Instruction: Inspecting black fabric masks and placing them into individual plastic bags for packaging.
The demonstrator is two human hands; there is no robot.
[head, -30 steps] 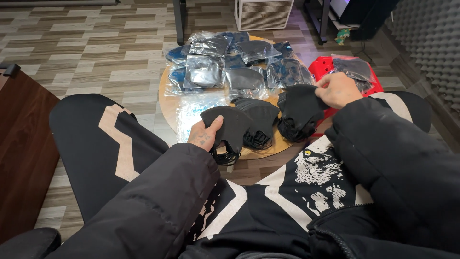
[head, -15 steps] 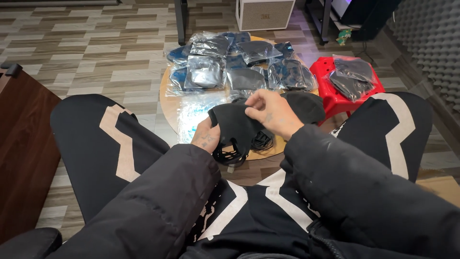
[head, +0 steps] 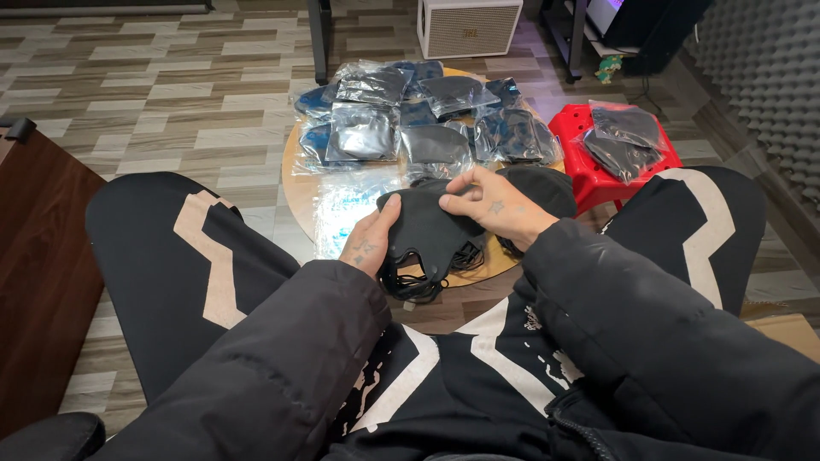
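Observation:
My left hand (head: 372,243) grips the near-left edge of a stack of black cloth face masks (head: 427,229) over the front of a round wooden table (head: 298,195). My right hand (head: 491,203) pinches the top mask of that stack from the right. Black ear loops (head: 418,282) dangle below the stack. More black masks (head: 547,186) lie on the table just right of my hands. An empty clear plastic bag (head: 348,213) lies flat on the table to the left of the stack.
Several bagged masks (head: 423,119) are piled on the table's far half. A red plastic stool (head: 589,162) at right carries more bagged masks (head: 630,137). A dark wooden cabinet (head: 38,256) stands at left, a white speaker box (head: 468,26) beyond the table.
My right hand came back from the red stool at the right to the mask stack and now pinches its top mask. The left hand stays on the stack.

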